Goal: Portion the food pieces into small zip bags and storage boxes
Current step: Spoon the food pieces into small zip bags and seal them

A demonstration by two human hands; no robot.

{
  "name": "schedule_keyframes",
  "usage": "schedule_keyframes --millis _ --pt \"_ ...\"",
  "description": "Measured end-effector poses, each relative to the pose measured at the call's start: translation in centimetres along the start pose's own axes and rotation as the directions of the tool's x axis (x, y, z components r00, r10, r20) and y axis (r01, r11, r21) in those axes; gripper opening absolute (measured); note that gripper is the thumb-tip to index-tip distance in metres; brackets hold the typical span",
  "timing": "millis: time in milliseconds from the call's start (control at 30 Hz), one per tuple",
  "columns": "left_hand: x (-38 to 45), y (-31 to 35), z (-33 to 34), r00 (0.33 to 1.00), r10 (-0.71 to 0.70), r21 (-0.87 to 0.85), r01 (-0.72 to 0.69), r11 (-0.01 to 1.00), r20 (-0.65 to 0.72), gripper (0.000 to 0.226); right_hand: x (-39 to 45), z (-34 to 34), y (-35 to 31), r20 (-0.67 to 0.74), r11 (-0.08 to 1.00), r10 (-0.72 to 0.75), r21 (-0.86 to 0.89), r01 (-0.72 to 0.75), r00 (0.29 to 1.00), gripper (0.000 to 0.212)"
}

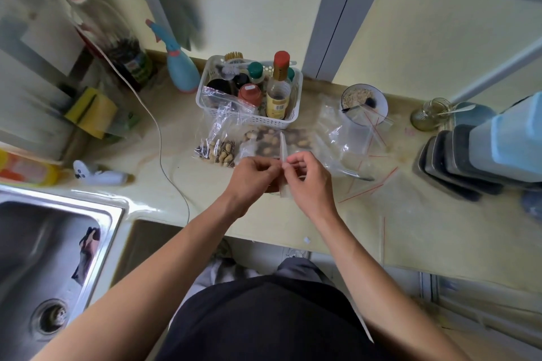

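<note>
Zip bag [282, 155] pinched between both raised hands.

A single head-mounted wide-angle camera looks steeply down and forward over the countertop [293, 223], toward the back wall. Both forearms enter from the bottom edge, and the hands lie near frame centre at close range. The sink [44, 243] occupies the lower left. Wide-angle distortion bends straight lines near the edges.
</note>
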State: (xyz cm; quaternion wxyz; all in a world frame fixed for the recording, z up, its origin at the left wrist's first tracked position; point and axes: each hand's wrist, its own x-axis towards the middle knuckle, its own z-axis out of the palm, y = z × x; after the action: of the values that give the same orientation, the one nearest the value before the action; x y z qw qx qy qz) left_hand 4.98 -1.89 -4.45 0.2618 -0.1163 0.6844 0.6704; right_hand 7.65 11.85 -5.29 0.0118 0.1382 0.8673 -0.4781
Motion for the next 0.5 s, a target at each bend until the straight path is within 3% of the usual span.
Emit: schedule_keyframes --millis 133,267,400,500 --pt "-0.4 -0.3 -0.4 0.995 0.067 0.065 -0.061 0.996 -0.080 0.010 0.2 -0.6 -0.2 0.062 0.999 0.008 0.037 -0.010 0.998 0.002" --pt "-0.8 -0.4 -0.7 0.984 0.161 0.268 -0.136 0.954 -0.075 0.009 -0.1 -1.5 -0.8 0.164 0.976 0.117 0.165 -0.144 0.979 0.018" --pt "-1.3 0.0 -0.6 0.978 0.195 0.368 -0.157 0.917 -0.068 0.012 -0.2 -1.4 -1.0 0.146 0.957 0.221 0.159 -0.243 0.964 0.013" --pt "-1.6 0.2 -0.5 0.969 0.187 0.397 -0.110 0.911 -0.161 0.014 -0.3 -1.3 -1.1 0.070 0.952 0.278 0.115 -0.284 0.958 0.010"
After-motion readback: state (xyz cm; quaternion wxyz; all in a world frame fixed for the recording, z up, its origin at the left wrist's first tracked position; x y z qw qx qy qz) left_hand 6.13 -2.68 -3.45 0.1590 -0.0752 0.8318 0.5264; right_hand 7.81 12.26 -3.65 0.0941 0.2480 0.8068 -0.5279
